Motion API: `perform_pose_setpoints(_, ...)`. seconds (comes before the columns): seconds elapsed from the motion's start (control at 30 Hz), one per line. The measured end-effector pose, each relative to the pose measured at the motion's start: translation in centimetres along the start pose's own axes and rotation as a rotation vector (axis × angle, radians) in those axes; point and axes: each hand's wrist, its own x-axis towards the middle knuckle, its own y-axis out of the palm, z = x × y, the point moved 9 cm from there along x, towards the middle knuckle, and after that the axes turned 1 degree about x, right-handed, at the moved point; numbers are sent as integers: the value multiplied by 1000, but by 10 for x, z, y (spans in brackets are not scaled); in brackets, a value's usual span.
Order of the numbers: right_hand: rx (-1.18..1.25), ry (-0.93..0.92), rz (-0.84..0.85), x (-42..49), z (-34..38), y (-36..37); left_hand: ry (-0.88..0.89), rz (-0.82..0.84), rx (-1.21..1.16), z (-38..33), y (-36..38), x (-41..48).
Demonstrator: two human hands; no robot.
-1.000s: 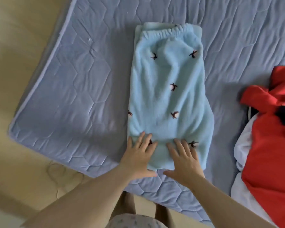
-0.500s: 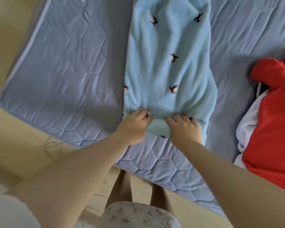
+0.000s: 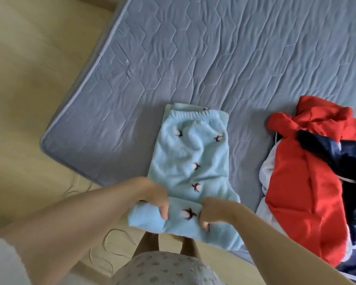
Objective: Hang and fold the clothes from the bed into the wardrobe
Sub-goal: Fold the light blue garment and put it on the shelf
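We see a pair of light blue fleece trousers (image 3: 191, 153) lying lengthwise on the blue-grey quilted mattress (image 3: 193, 58), close to its near edge. They are dotted with small dark-and-white motifs. Their elastic waistband (image 3: 193, 115) is at the far end. The near end is turned up into a thick fold that reaches the mattress's near edge.

Both hands are clamped on that fold, a little apart, with one motif showing between them. The left hand (image 3: 156, 200) grips the fold's left part, its fingers curled over the far edge of the fold and down onto its top. The right hand (image 3: 216, 212) grips the right part in the same way, with curled fingers pressing into the fleece.

To the right on the mattress, well apart from the trousers, lies a crumpled heap: a red garment (image 3: 308, 182) over white fabric (image 3: 267, 171), with navy fabric (image 3: 353, 161) tucked against it. Pale yellowish floor (image 3: 29, 79) runs along the left and near sides, and a thin cord (image 3: 115, 239) loops on it beside the person's bare legs.
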Motion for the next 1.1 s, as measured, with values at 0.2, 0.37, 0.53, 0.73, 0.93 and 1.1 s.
perform_pose_setpoints(0.2, 78, -19, 104, -24, -1, 0, -18, 228, -9, -1, 13, -16)
perform_pose_setpoints(0.37, 163, -66, -181, -29, -4, -89, 40, -58, 33, -28, -78, -27)
perform_pose_setpoints(0.53, 203, -72, -542, -37, -8, -182, 226, -479, 210, -75, -174, -64)
perform_pose_setpoints(0.73, 87, 97, -1044, -50, -23, -185, 394, -1355, 449, -90, -175, -81)
perform_pose_setpoints(0.93, 54, 159, -832, 25, -32, -130, 424, -1361, 457, -81, -119, 3)
perform_pose_setpoints(1.1, 88, 206, -809, 85, -52, -135, 442, -1435, 472, -87, -136, 55)
